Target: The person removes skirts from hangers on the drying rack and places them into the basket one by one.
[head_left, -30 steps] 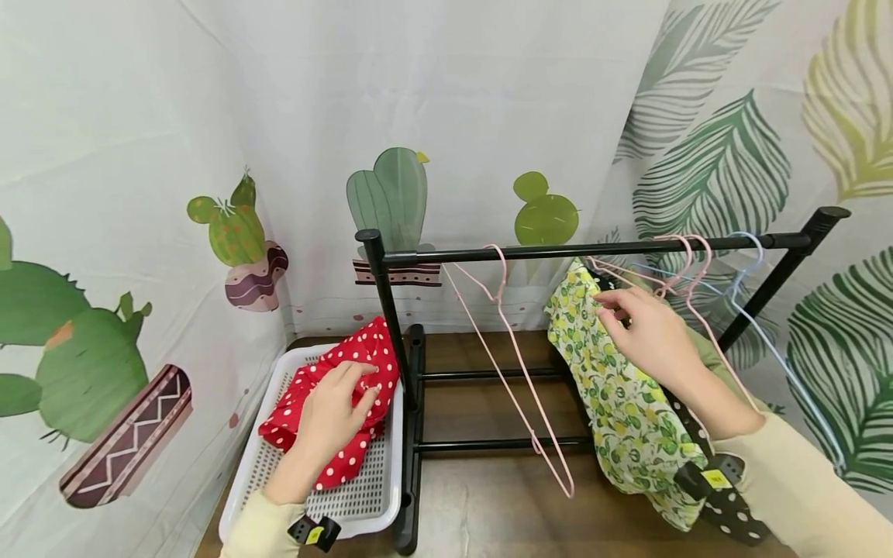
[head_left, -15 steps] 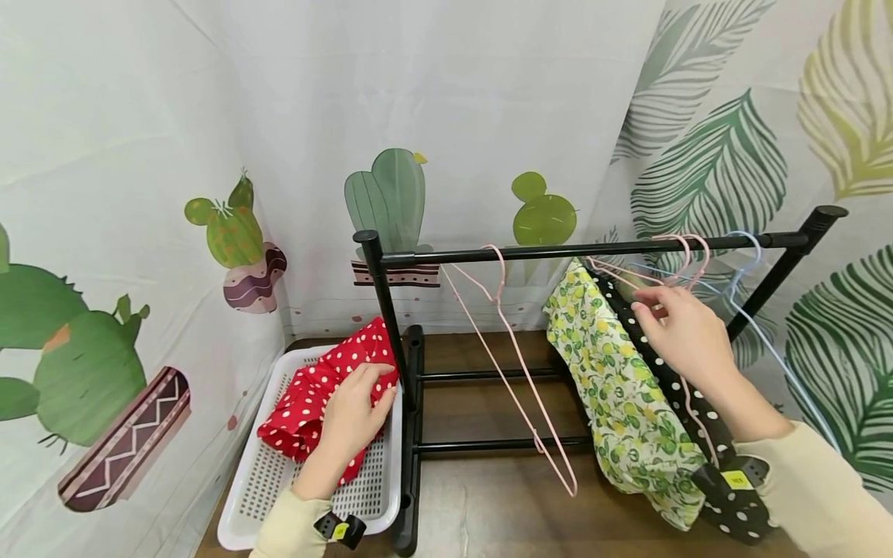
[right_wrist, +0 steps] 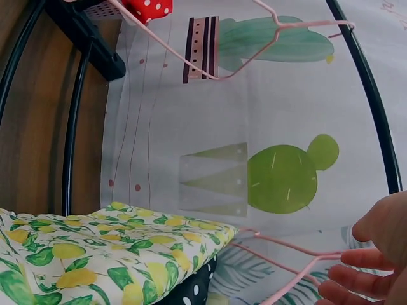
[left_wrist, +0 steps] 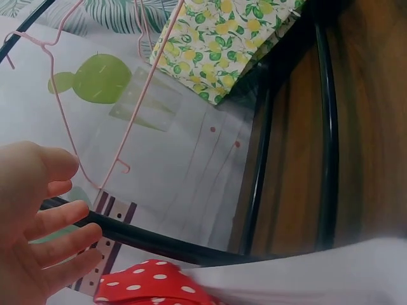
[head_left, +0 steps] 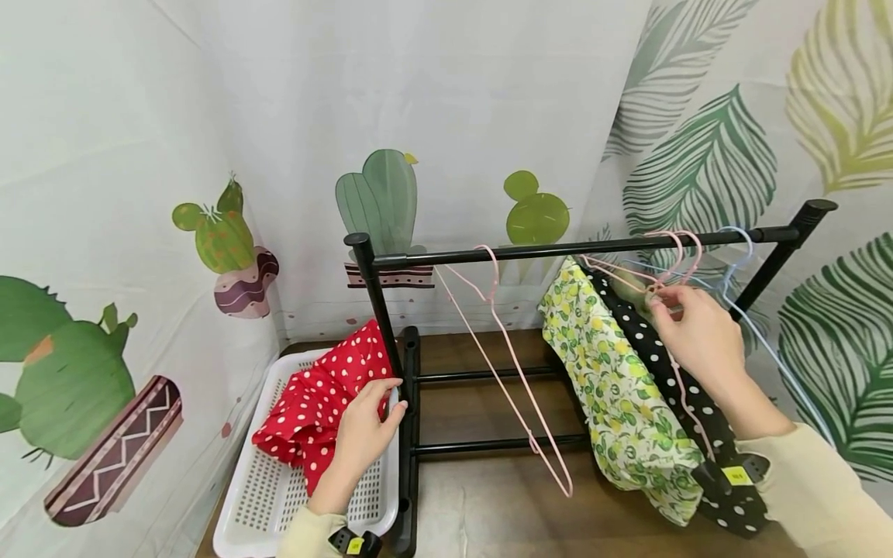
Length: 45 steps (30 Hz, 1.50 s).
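Note:
My left hand (head_left: 366, 430) is beside the rack's left post, fingers loosely bent and thumb apart, holding nothing. Behind it, a red polka-dot cloth (head_left: 314, 395) lies bunched in a white basket (head_left: 237, 496). My right hand (head_left: 698, 333) has its fingertips at the neck of a pink hanger (head_left: 680, 387) on the right; in the right wrist view the thumb (right_wrist: 381, 222) stands apart from the fingers. Whether they touch the hanger is unclear. A lemon-print cloth (head_left: 614, 387) and a black polka-dot cloth (head_left: 638, 325) hang beside this hand. A bare pink hanger (head_left: 512, 345) hangs mid-rail.
The black rail (head_left: 558, 249) runs across the rack between two posts. A blue hanger (head_left: 767, 349) hangs near its right end. Lower crossbars (head_left: 502, 446) span the rack above a brown wooden surface (head_left: 488, 504). Printed curtains (head_left: 453, 116) enclose the back and sides.
My right hand has moved right, from over the lemon-print cloth to the pink hangers' necks. My left hand has shifted right and down, from over the red cloth to beside the post.

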### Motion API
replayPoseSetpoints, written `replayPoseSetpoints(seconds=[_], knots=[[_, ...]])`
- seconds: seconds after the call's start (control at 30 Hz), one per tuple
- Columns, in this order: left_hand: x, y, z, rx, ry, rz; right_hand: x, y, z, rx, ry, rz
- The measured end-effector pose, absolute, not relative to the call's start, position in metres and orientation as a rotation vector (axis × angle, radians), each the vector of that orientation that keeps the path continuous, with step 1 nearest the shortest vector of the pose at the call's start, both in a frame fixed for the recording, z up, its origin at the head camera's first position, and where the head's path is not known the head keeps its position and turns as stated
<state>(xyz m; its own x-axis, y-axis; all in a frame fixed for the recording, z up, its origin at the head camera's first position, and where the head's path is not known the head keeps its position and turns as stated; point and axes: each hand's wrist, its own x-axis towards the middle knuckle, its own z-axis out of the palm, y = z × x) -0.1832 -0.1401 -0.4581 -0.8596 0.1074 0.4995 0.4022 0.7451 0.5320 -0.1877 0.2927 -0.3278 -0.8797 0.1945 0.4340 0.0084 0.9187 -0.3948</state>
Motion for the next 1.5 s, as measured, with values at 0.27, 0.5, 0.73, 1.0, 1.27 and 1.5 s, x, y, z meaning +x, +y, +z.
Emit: replayPoseSetpoints(seconds=[0.27, 0.5, 0.73, 1.0, 1.27, 1.5], knots=[[-0.179, -0.133, -0.472, -0.362, -2.492, -0.995, -0.191, 0.298, -0.332, -0.194, -2.654, 0.534], [-0.176, -0.129, -0.478, -0.362, -2.505, -1.064, -0.193, 0.298, -0.328, -0.189, -2.678, 0.544], [-0.177, -0.125, -0.48, -0.372, -2.505, -1.096, -0.199, 0.299, -0.325, -0.191, -2.725, 0.552], [-0.178, -0.12, -0.48, -0.386, -2.501, -1.104, -0.206, 0.299, -0.32, -0.202, -2.834, 0.584], [-0.177, -0.12, -0.481, -0.41, -2.504, -1.11, -0.216, 0.298, -0.319, -0.253, -2.879, 0.582], [-0.176, -0.12, -0.483, -0.432, -2.497, -1.1, -0.219, 0.299, -0.32, -0.264, -2.874, 0.554]])
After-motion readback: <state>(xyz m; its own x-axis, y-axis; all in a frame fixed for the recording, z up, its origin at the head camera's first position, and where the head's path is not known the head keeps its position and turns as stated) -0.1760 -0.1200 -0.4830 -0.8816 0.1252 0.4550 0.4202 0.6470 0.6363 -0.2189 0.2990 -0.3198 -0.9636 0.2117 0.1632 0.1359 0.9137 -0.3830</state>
